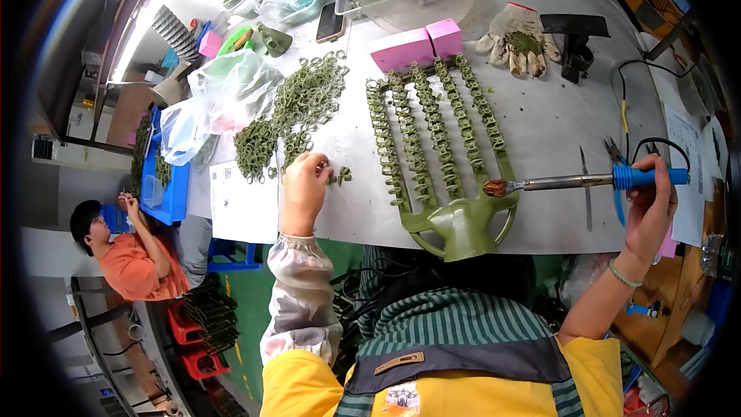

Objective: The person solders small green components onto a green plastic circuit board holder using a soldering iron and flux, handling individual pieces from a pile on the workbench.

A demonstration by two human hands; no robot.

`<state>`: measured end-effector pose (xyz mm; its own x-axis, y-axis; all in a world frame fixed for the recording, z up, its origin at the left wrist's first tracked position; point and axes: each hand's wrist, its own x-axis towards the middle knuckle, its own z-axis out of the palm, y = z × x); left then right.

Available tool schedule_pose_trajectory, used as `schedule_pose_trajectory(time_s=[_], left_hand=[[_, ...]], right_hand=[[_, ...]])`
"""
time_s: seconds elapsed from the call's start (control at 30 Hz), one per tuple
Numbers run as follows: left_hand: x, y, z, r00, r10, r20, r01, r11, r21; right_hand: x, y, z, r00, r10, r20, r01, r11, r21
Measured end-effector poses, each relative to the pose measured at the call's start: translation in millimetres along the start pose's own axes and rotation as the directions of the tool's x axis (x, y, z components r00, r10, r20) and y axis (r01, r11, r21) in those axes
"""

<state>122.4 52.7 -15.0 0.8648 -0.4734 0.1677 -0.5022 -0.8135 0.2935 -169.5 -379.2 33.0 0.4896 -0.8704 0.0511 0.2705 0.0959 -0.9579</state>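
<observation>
My right hand (652, 205) grips the blue handle of a soldering iron (567, 182). Its brown, crusted tip lies over the lower right of a green wax tree (463, 225), whose several long bars carry rows of small ring-shaped wax pieces and join at a cup-like base. At the left, my left hand (306, 189) has its fingers drawn together beside a few loose green wax rings (340, 176); what sits between the fingertips is hidden. Just beyond it spreads a large pile of green wax rings (297, 104).
Pink blocks (403, 50) stand at the tree's far end. Farther right are a stained glove (521, 40) and a black stand (575, 42). A thin blade (586, 189) and pliers (616, 177) lie near my right hand. Plastic bags (224, 96) and a phone (331, 22) are left. A co-worker (139, 255) sits far left.
</observation>
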Motion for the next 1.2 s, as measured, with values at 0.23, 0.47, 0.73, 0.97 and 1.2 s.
schedule_pose_trajectory(time_s=[0.23, 0.47, 0.73, 0.97, 1.2], left_hand=[[-2, -1, 6, 0.99, 0.049, -0.129, -0.04, 0.997, 0.069], [2, 104, -15, 0.998, 0.003, -0.069, -0.05, 0.712, -0.7], [-5, 201, 18, 0.895, 0.423, -0.144, -0.437, 0.759, -0.482], [0, 207, 35, 0.839, 0.51, -0.189, -0.544, 0.783, -0.303], [0, 206, 31, 0.826, 0.536, -0.177, -0.564, 0.781, -0.268]], right_hand=[[-2, -7, 3, 1.0, -0.006, -0.019, 0.005, 1.0, -0.005], [-2, -9, 11, 0.999, -0.024, -0.023, 0.023, 0.999, -0.036], [5, 2, 20, 1.0, 0.028, 0.001, -0.028, 0.999, -0.015], [4, 9, 33, 0.997, 0.063, 0.045, -0.064, 0.998, 0.023], [10, -6, 12, 1.0, 0.017, -0.017, -0.018, 0.999, -0.033]])
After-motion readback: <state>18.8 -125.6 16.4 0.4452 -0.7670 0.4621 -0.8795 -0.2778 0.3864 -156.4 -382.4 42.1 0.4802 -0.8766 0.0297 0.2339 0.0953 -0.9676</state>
